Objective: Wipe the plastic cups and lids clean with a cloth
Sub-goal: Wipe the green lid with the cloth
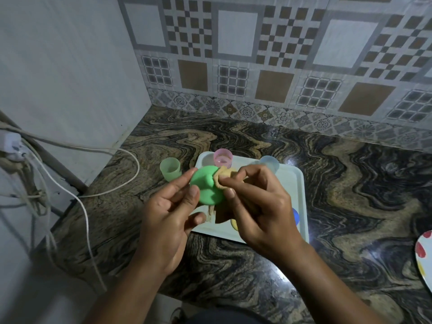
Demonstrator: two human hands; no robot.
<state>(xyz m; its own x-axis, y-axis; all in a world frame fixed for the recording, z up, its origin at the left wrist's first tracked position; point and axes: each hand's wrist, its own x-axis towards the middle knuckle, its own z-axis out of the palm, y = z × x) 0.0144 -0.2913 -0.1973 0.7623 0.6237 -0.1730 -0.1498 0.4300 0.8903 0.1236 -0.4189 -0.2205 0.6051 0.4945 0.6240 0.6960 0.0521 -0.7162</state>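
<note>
Wiping green lid (205, 188) above white tray (295, 183).
Left hand (168, 220) pinches lid; right hand (259, 206) pinches tan cloth (222, 176) against it.

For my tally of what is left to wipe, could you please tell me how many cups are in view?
3: a green cup on the counter left of the tray, a pink cup at the tray's far edge, and a blue cup to its right. The hands may hide more.

The right hand (254, 206) hides most of the blue lid (296, 216) and yellow lid (234, 224) on the tray (297, 183), and the frame edge cuts the plate (424, 256).
</note>
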